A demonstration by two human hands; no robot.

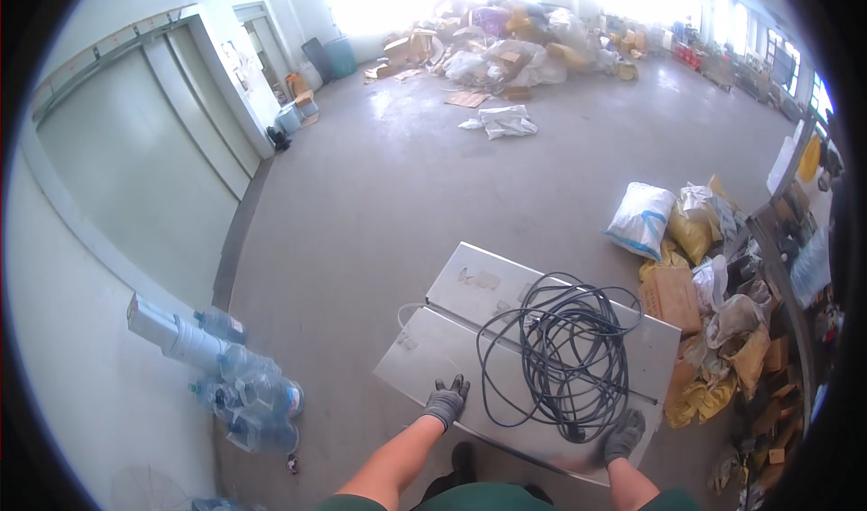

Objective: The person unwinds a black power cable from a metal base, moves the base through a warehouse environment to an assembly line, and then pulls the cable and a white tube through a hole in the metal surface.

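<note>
Grey floor (361, 186) runs wide between the panels and the far scrap heap (506, 51), one crumpled white bag (498, 123) lying in that stretch; along the left wall, one big pale door (135, 141). Centre stage, two flat grey metal panels (420, 357), side by side, a dark seam between them! Their left edge has floor between it and the clustered water bottles (264, 392), at least four, overlapping too much for a full count. The right corner sits tight by one brown carton (670, 299); whether they touch, I can't tell. Past it, one white sack (639, 220), blue-banded. And across both panels sprawls one tangled black cable (560, 357), loops reaching the near right edge. Two gloved hands on it now: left hand (447, 401) flat by the near edge, fingers apart, clamping nothing; right hand (624, 437) at the near right, beside the loops, its grip impossible to make out.
</note>
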